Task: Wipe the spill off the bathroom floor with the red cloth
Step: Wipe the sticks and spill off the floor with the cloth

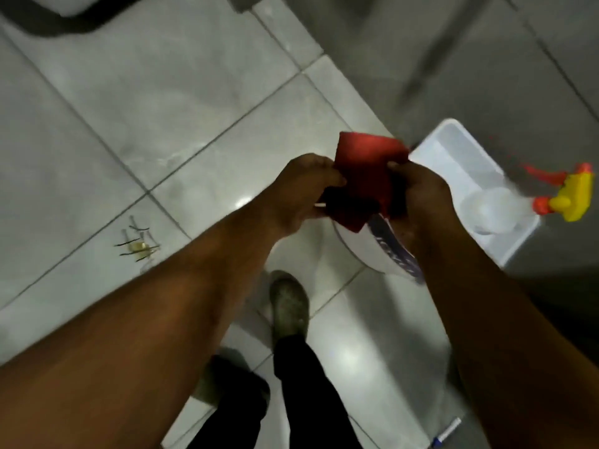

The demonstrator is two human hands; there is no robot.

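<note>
The red cloth (366,166) is folded and held up at waist height over the pale tiled floor (162,108). My left hand (301,192) pinches its left edge and my right hand (421,196) grips its right side. A small yellowish spill (139,246) with dark streaks around it lies on a tile far to the lower left of the cloth, well apart from both hands.
A white bucket (372,247) with blue lettering stands under my hands. A white plastic tub (460,163) to the right holds a spray bottle with a yellow and orange head (570,199). My shoes (288,306) and dark trousers are below. A pen (447,431) lies at the bottom.
</note>
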